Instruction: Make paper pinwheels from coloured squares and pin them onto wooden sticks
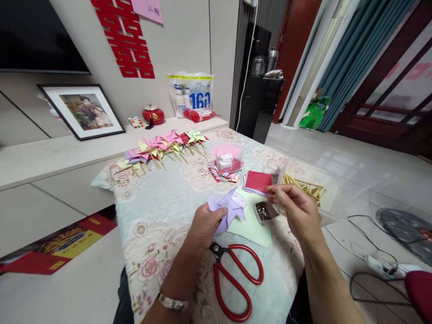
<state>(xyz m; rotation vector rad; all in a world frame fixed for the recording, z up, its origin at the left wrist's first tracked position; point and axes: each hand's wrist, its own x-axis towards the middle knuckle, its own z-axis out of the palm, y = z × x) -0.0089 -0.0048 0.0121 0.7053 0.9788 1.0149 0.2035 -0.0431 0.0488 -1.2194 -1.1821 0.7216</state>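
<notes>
My left hand (205,225) grips a light purple paper pinwheel (233,215), its thumb pressed on the folded paper. A small white label lies on one blade. My right hand (300,211) is raised to the right of it, fingertips pinched together; anything between them is too small to make out. Just under these fingertips stands a small open box (271,216) of shiny metal pieces. Light green paper (253,233) lies beneath the pinwheel and beside the box. Scissors with red handles (218,250) rest on the tablecloth near my left wrist.
Thin wooden sticks (305,186) fill a clear box behind my right hand. Red paper squares (258,181) and a clear round tub (232,163) on patterned paper lie farther back. Several pinwheels (165,145) on sticks line the far edge. Cables (362,220) cross the floor at right.
</notes>
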